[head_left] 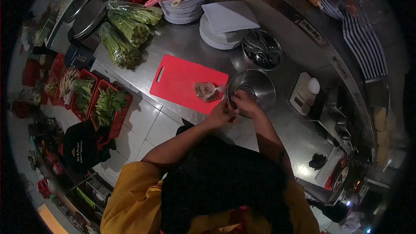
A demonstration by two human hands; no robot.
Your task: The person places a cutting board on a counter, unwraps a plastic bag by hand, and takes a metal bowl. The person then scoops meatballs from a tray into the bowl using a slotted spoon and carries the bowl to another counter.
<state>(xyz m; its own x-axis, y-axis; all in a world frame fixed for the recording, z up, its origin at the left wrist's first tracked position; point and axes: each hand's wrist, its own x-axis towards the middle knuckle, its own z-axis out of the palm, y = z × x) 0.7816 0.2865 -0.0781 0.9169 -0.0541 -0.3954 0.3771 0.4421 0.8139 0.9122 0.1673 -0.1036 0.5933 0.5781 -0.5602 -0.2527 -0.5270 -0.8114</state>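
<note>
On the steel counter a red cutting board (175,84) lies flat, with a clear plastic bag of brownish food (205,91) near its right end. A steel bowl (262,83) stands just right of the board. My left hand (222,114) is at the board's lower right corner, its fingers drawn together near the bowl's rim; what they hold is too small to make out. My right hand (245,103) reaches over the bowl's near left edge with bent fingers, close to my left hand. Whatever lies between its fingers is hidden.
Bagged green vegetables (122,30), stacked plates (184,10), more plates under a white square item (231,16) and a bowl of utensils (261,49) stand behind. A scale (303,94) is at right. Red vegetable baskets (123,112) stand at left.
</note>
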